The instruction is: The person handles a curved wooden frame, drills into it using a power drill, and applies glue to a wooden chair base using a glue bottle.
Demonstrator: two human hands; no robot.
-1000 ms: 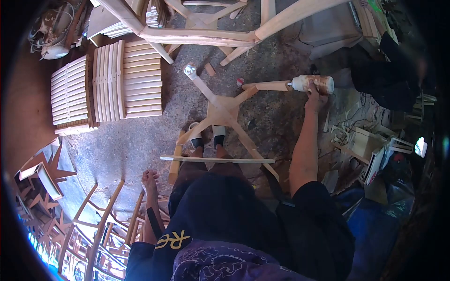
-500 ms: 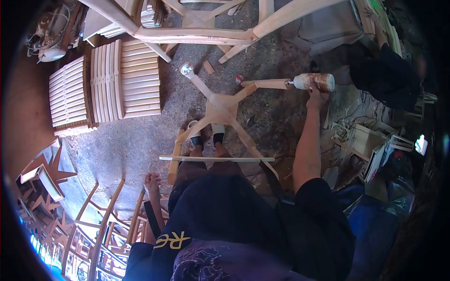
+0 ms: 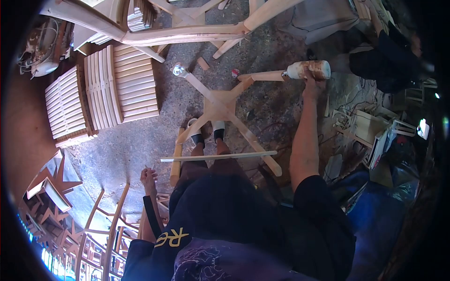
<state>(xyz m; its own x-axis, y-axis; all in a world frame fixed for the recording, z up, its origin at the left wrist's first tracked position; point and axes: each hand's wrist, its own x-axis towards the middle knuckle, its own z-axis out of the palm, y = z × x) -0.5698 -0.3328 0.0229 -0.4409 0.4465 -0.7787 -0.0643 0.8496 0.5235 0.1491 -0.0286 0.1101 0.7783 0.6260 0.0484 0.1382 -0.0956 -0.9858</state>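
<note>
My right hand (image 3: pixel 311 83) is wrapped round a white, brown-stained squeeze bottle (image 3: pixel 296 70), probably of glue. The bottle lies nearly level, its nozzle at the end of a wooden leg (image 3: pixel 269 76). That leg belongs to a wooden frame (image 3: pixel 219 105) with crossed bars and a square middle panel, standing over my feet. A thin wooden strip (image 3: pixel 218 157) lies across the frame's near side, in front of my legs. Off to the left, clear of the frame, is my left hand (image 3: pixel 149 177). Its fingers are curled, with a small thin pale thing at their tips.
Stacked slatted wooden pieces (image 3: pixel 133 84) stand at left. A larger chair frame (image 3: pixel 187 35) crosses the top. More wooden frames (image 3: pixel 110 225) stand lower left, beside star-shaped pieces (image 3: pixel 58 175). Another person (image 3: pixel 389 61) is at upper right. Boxes and cables (image 3: pixel 365 126) crowd the right.
The view has shifted slightly. My left hand has risen a little, and the thin pale thing shows more plainly. My right hand still holds the bottle at the leg's end.
</note>
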